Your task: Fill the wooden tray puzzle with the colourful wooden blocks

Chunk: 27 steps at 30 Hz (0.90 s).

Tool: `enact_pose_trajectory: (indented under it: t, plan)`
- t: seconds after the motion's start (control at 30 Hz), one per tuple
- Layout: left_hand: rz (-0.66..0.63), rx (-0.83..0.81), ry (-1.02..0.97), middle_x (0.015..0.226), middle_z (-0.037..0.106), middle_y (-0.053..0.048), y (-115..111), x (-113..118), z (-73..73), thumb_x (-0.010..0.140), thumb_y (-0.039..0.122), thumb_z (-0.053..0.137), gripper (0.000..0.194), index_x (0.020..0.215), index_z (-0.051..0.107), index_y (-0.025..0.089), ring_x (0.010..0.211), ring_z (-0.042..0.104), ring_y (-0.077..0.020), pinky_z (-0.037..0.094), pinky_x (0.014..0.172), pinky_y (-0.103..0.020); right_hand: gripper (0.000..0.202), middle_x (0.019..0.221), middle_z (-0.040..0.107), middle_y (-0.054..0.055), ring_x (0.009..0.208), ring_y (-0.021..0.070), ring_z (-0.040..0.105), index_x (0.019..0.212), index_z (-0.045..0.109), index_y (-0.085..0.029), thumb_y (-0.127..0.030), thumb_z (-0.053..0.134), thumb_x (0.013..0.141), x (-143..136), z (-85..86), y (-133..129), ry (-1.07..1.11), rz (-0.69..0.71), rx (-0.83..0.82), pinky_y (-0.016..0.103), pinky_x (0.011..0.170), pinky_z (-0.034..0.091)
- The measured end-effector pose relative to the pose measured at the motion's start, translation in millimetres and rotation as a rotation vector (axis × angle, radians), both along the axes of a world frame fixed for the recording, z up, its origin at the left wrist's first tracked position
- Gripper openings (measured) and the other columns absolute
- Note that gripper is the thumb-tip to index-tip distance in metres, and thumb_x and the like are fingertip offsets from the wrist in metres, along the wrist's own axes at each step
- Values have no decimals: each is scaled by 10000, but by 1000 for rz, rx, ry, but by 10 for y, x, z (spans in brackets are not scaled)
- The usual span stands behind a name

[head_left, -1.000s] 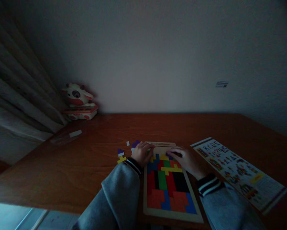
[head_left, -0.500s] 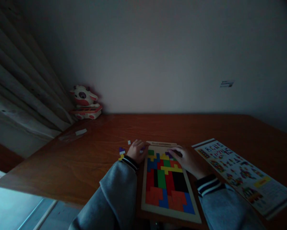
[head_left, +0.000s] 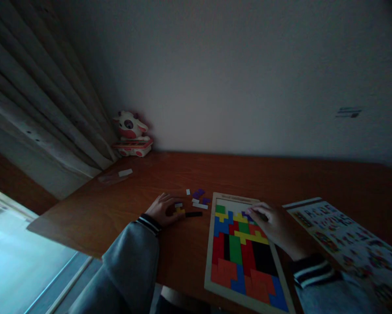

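A wooden block puzzle board with a pale frame holds many fitted coloured pieces, with bare board showing near its top. My right hand is over the board's upper right, its fingertips pinched at a purple puzzle piece beside a yellow one. The fingers partly hide that piece. Left of the board, my left hand rests on the table with thumb and fingers apart, curved around a yellow piece and a small white piece. A black bar piece lies by its thumb.
Loose purple pieces and white strips lie between my left hand and the board. A printed pattern sheet is at the right. A cow toy stands at the back left, near a curtain.
My left hand has moved left, off the board's upper left edge, to the loose pieces, uncovering several of them. My right hand stays at the purple piece. The view has turned left.
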<state>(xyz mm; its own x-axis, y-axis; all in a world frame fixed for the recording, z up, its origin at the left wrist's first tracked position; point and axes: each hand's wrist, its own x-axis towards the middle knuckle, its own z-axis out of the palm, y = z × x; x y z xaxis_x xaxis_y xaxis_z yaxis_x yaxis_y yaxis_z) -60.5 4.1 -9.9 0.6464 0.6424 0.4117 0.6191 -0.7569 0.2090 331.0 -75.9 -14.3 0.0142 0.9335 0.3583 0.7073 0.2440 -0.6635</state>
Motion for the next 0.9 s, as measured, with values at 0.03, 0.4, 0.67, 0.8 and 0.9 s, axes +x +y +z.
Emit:
enact_pose_trajectory:
  t: [0.03, 0.4, 0.67, 0.8, 0.9]
  plan:
    - [-12, -11, -3, 1172, 691, -90, -2, 16, 2, 834, 449, 681, 436, 1204, 637, 222, 1074, 627, -267, 457, 966, -436, 335, 898, 751, 66, 885, 254, 700, 792, 749, -267, -501, 522, 869, 3, -1, 1, 5, -3, -12, 373, 801, 542]
    - [-138, 136, -17, 960, 708, -99, 190, 315, 98, 849, 446, 644, 322, 1040, 698, 193, 878, 639, -245, 507, 810, -402, 474, 826, 756, 40, 826, 243, 712, 658, 708, -269, -546, 432, 926, 39, 64, 197, -105, 64, -113, 328, 767, 522]
    - [-169, 83, -66, 968, 717, -89, 306, 148, 175, 884, 411, 611, 255, 987, 703, 196, 907, 663, -221, 519, 843, -369, 461, 880, 778, 46, 841, 252, 726, 815, 726, -282, -611, 420, 917, 91, 12, 126, 34, -71, -175, 309, 703, 538]
    - [-250, 6, -99, 1003, 730, -87, 116, 168, 173, 797, 465, 713, 359, 1035, 691, 197, 909, 669, -232, 520, 857, -386, 444, 901, 774, 47, 841, 247, 724, 852, 723, -280, -606, 428, 915, 90, -12, 130, 19, -72, -148, 304, 691, 532]
    - [-328, -10, -109, 1006, 751, -63, 45, 241, 89, 834, 407, 701, 315, 1091, 696, 224, 920, 679, -211, 532, 852, -354, 424, 899, 768, 51, 836, 241, 719, 852, 717, -275, -592, 441, 912, 83, -43, 153, 24, -60, -130, 302, 698, 526]
